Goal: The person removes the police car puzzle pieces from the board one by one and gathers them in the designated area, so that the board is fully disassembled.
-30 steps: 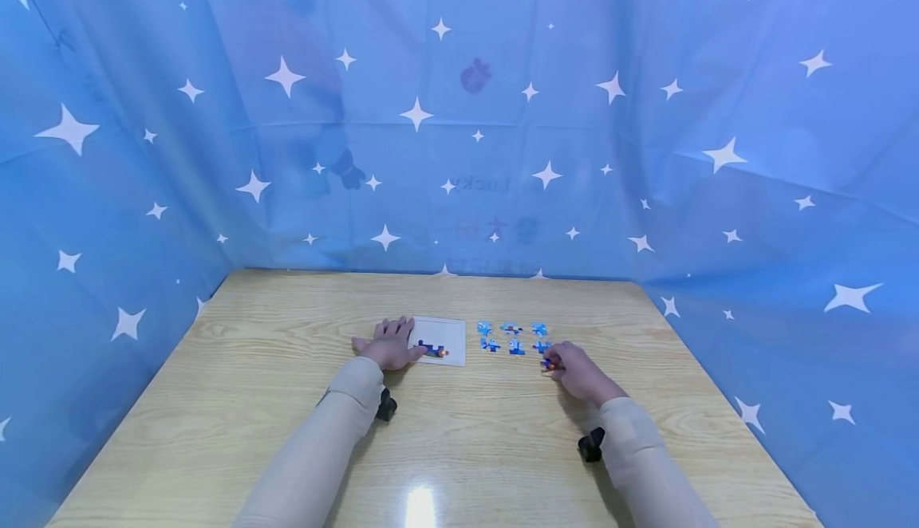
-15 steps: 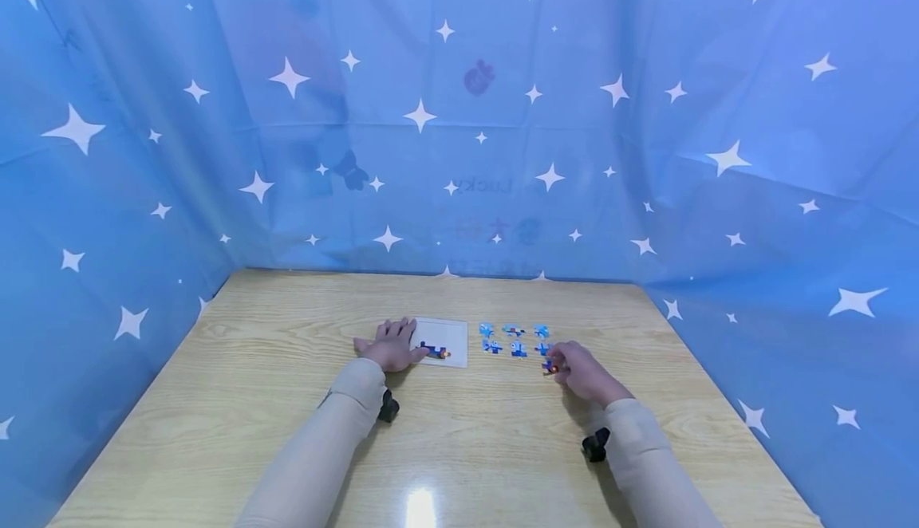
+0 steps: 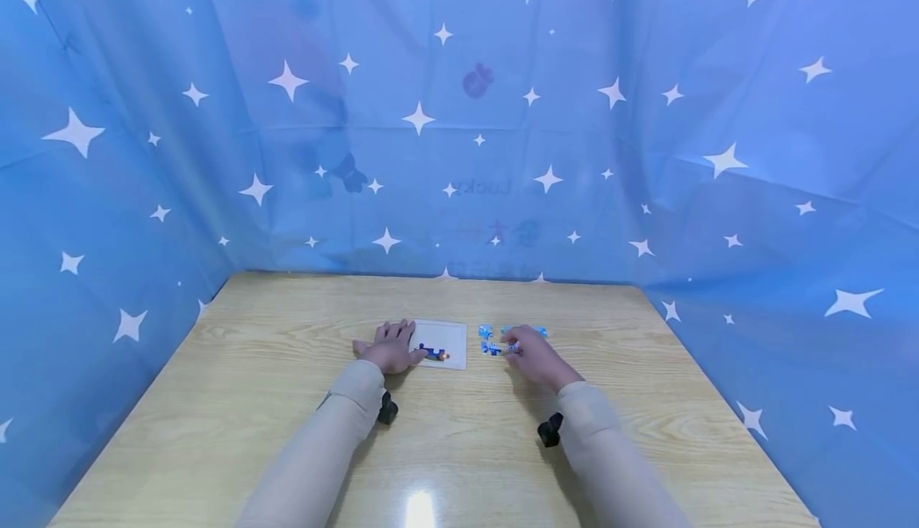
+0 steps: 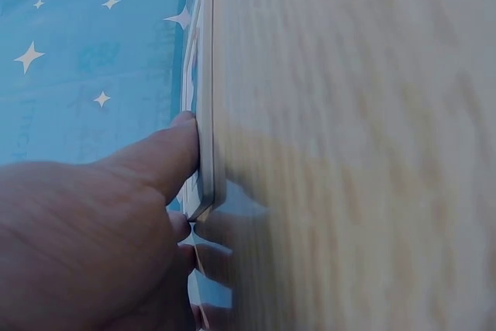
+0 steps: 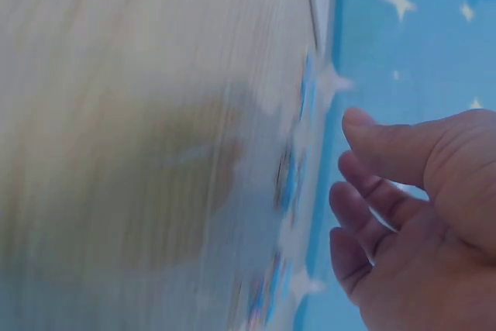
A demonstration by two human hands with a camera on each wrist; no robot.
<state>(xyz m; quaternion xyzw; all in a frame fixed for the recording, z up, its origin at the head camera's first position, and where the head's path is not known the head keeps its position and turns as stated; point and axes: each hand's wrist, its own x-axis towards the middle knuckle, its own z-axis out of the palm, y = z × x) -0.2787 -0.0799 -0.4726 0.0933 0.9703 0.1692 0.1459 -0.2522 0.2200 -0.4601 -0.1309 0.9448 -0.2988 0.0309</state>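
My left hand (image 3: 391,348) rests spread on the left side of a white puzzle tray (image 3: 452,332). In the left wrist view its thumb (image 4: 167,153) touches the edge of the tray (image 4: 205,129). A dark blue puzzle section (image 3: 432,353) with an orange end lies along the tray's lower part. My right hand (image 3: 537,355) hovers over the loose puzzle pieces to the right, fingers loosely bent. Nothing shows between its thumb and fingers in the right wrist view. Blue pieces (image 3: 486,330) show at its left; others are partly covered by the hand.
A light wood table (image 3: 459,440) carries everything. Behind and at the sides hangs a blue curtain (image 3: 445,153) with white stars. Black wrist cameras sit under both cuffs, the right one (image 3: 550,430) close above the tabletop.
My right hand has moved left and slightly away from me, from the orange and dark blue piece at lower right to above the other pieces. My left hand has stayed on the tray.
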